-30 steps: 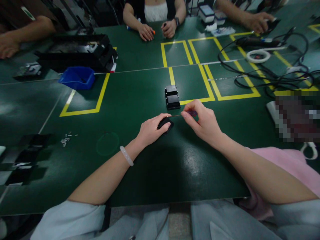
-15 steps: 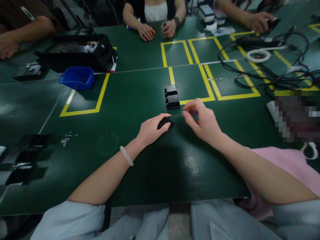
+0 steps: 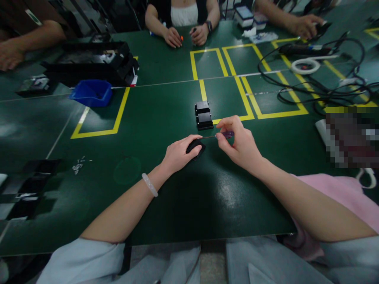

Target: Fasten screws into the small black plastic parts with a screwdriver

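Observation:
My left hand point(image 3: 181, 153) is closed around a small black plastic part point(image 3: 197, 149) on the green table, thumb on its near side. Pinched in the fingers of my right hand point(image 3: 239, 142) is a screwdriver point(image 3: 227, 134) with a purple handle. Its thin shaft points left and reaches the part near my left fingertips; the contact at the tip is too small to make out. Just beyond my hands lies a black block-like assembly point(image 3: 204, 115) with two raised sections and small metal bits along its sides.
Small screws point(image 3: 78, 165) lie scattered at the left, near several black parts point(image 3: 31, 183). A blue bin point(image 3: 91, 93) stands before black trays point(image 3: 94, 65). Black cables point(image 3: 322, 88) and a white tape roll point(image 3: 305, 66) occupy the right. Co-workers' hands point(image 3: 174, 37) rest across the table.
My right fingers have shifted slightly on the screwdriver, and more of its purple handle shows. My left hand and the black part stay in place.

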A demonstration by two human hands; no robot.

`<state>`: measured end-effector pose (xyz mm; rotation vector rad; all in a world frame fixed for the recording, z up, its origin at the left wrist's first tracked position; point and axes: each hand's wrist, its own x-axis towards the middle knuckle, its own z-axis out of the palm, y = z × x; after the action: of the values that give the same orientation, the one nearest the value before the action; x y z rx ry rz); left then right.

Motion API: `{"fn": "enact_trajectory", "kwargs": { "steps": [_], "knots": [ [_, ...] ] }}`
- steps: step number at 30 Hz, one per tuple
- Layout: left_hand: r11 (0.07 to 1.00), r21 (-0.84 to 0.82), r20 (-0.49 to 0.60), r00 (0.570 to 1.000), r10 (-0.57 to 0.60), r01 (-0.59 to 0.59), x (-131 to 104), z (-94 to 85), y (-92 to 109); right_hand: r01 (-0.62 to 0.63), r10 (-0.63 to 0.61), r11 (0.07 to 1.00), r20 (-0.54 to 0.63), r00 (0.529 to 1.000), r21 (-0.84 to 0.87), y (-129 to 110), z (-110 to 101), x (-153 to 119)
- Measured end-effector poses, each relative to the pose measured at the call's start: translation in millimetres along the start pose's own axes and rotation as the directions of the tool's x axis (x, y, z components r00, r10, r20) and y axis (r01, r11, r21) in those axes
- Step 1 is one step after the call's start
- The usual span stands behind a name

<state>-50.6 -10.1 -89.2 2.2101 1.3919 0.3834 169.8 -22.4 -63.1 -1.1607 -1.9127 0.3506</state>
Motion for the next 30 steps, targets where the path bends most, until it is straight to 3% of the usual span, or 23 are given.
{"fn": "enact_trajectory", "kwargs": {
  "steps": [30],
  "knots": [
    [1.0, -0.005, -0.003, 1.0, 0.009, -0.009, -0.5, -0.2, 1.2, -0.013, 0.013, 1.0, -0.007, 1.0, 0.019, 0.9, 0.0, 0.4]
  ]
}}
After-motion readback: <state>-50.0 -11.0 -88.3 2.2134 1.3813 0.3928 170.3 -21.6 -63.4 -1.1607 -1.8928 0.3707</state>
